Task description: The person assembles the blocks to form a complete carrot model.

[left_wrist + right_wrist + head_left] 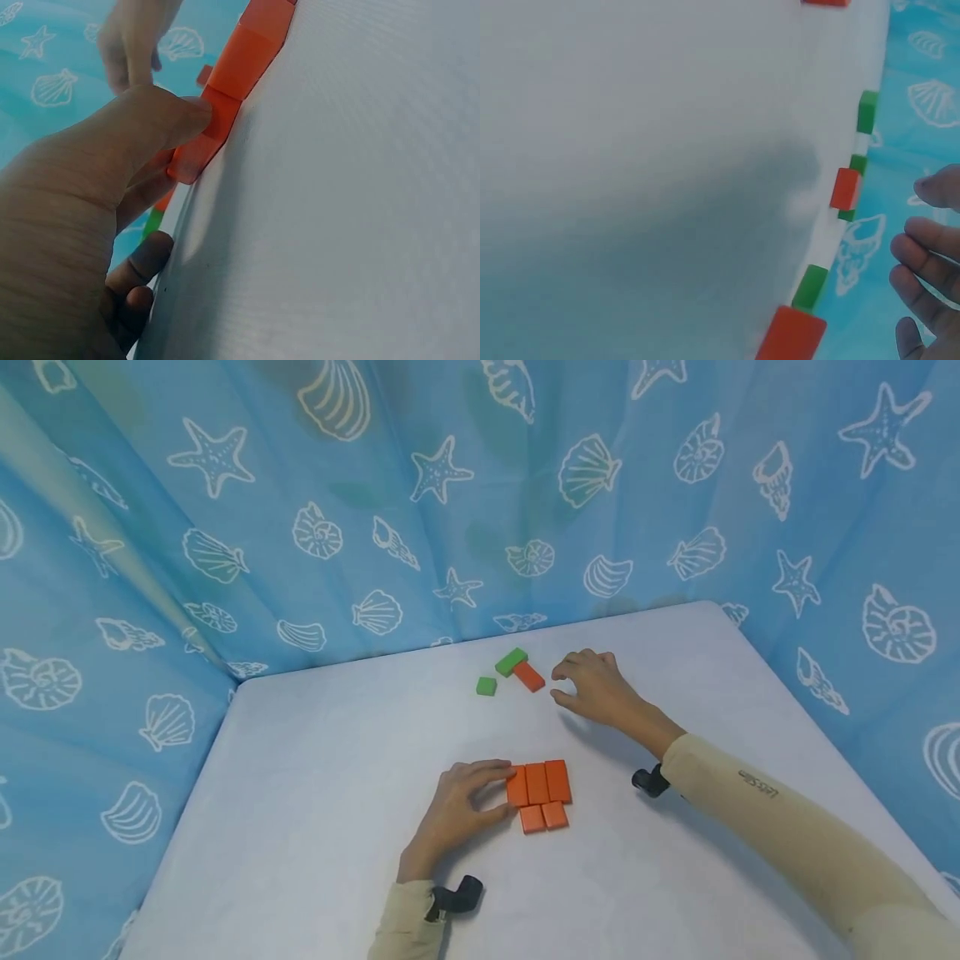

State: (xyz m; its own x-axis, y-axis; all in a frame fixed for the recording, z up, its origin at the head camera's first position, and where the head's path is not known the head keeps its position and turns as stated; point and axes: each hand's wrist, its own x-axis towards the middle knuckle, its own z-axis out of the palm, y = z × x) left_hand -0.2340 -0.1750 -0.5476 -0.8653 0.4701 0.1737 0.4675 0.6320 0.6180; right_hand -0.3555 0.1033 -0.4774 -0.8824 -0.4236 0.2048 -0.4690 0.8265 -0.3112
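My left hand (453,806) pinches the leftmost long orange block (517,787) between thumb and fingers, one at each end. Beside that block lie the middle long block (537,783) and the right one (558,781), side by side. Two short orange blocks (532,819) touch their near ends. In the left wrist view the thumb (187,120) presses against an orange block (221,116). Farther back, my right hand (596,689) hovers above the table with fingers loosely bent, holding nothing. Just left of it lies an orange block (528,677).
A long green block (512,662) touches the far orange block, with a short green block (486,686) nearby. In the right wrist view, another green block (810,287) stands by a red-orange block (791,334). A blue shell-print curtain (465,527) surrounds the white table (315,818).
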